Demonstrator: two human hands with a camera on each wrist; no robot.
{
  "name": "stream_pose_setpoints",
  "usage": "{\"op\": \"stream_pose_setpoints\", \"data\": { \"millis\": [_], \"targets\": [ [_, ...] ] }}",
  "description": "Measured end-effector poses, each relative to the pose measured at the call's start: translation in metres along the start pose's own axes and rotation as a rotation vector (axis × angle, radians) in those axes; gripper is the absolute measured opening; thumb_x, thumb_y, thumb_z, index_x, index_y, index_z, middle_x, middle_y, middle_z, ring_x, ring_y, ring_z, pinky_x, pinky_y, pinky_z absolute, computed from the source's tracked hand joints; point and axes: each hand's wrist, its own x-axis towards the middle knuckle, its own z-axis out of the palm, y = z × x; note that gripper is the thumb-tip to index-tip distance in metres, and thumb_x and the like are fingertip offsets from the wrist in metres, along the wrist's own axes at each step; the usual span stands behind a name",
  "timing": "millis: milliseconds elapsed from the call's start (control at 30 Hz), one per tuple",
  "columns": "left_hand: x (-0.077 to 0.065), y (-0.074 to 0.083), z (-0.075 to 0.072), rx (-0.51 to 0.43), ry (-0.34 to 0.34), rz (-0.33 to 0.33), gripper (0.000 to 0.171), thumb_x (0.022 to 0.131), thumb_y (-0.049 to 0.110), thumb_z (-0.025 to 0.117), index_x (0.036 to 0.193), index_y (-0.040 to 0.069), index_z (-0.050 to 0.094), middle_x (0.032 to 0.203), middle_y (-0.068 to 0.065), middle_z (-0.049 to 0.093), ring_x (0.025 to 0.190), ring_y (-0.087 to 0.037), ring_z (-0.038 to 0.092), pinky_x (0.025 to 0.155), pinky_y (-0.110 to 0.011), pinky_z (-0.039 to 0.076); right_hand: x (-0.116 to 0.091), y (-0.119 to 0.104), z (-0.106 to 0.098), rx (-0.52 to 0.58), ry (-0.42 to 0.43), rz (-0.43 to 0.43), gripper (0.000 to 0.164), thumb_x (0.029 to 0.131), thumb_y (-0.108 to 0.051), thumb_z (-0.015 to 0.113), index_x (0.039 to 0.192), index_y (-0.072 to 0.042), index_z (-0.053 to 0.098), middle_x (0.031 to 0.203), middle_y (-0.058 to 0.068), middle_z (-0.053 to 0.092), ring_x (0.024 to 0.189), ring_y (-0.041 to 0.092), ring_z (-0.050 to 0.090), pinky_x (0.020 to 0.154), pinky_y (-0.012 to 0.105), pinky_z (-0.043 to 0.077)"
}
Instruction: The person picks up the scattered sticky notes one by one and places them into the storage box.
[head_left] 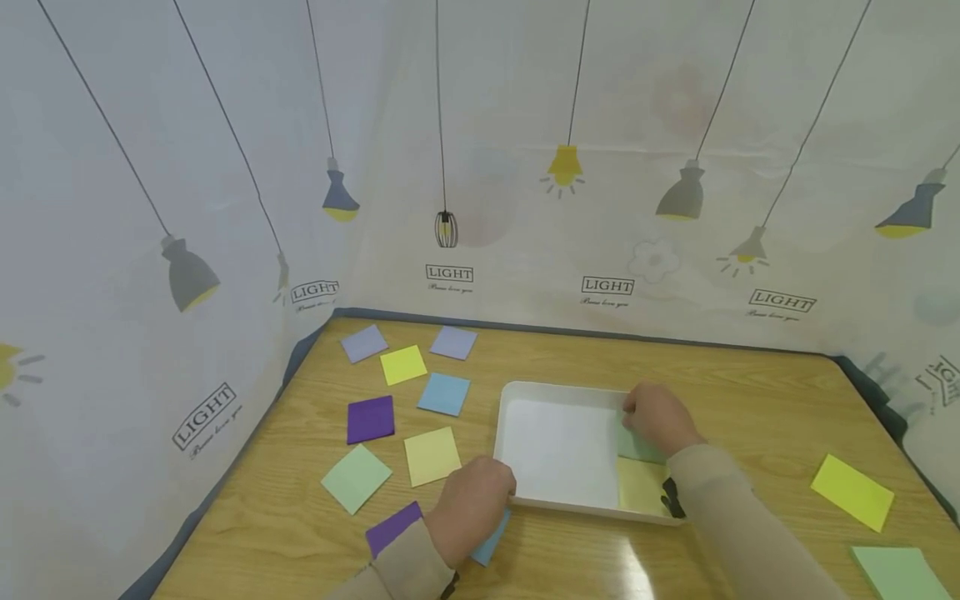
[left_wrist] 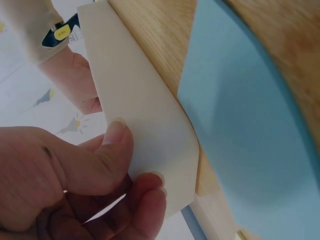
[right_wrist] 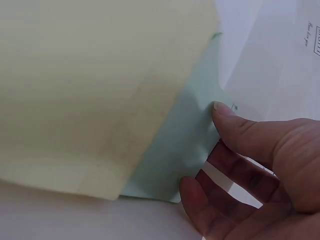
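Note:
A shallow white tray (head_left: 558, 450) lies on the wooden table. My left hand (head_left: 474, 504) grips its near left corner, thumb and fingers at the wall in the left wrist view. Inside the tray at the far right, my right hand (head_left: 663, 421) pinches a pale green sticky note (head_left: 636, 444) by its edge, thumb on its face in the right wrist view. A pale yellow sticky note (head_left: 639, 485) lies in the near right corner and overlaps the green one in the right wrist view. Partly hidden under my left hand is a blue sticky note (head_left: 491, 540).
Left of the tray lie several loose sticky notes, among them a dark purple one (head_left: 371, 419), a light green one (head_left: 357, 479) and a pale yellow one (head_left: 432, 457). A bright yellow note (head_left: 852, 492) and a green note (head_left: 900, 573) lie at the right. Printed sheeting (head_left: 510, 108) surrounds the table.

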Motion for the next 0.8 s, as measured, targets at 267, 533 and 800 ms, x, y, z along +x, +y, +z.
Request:
{"op": "stream_pose_setpoints", "data": {
  "millis": [267,533,800],
  "targets": [
    [0.0,-0.0007,0.001,-0.008,0.008,0.008,0.015,0.088,0.002,0.073,0.088,0.015,0.081,0.09,0.0,0.077,0.081,-0.013,0.072,0.06,-0.023,0.059,0.001,0.0015,0.0059,-0.04,0.032,-0.031,0.024,0.09,-0.006,0.072,0.111,0.004,0.073,0.117,0.024,0.07,0.109,0.042,0.066,0.092,0.055,0.055],
    [-0.0006,0.0001,0.0006,0.01,0.045,0.022,0.017,0.087,0.001,0.073,0.087,0.015,0.081,0.087,0.0,0.077,0.078,-0.012,0.071,0.058,-0.023,0.059,0.001,0.0017,0.006,-0.061,0.04,-0.044,0.024,0.089,-0.007,0.072,0.11,0.005,0.073,0.114,0.025,0.071,0.105,0.042,0.067,0.09,0.056,0.056],
    [-0.0012,0.0008,-0.001,0.019,0.032,0.014,0.015,0.087,0.003,0.074,0.087,0.016,0.081,0.086,0.0,0.076,0.078,-0.012,0.071,0.059,-0.023,0.059,-0.0018,0.0027,0.005,-0.028,0.05,-0.041,0.025,0.09,-0.01,0.071,0.11,0.005,0.072,0.116,0.025,0.07,0.106,0.042,0.066,0.09,0.056,0.054]
  ]
}}
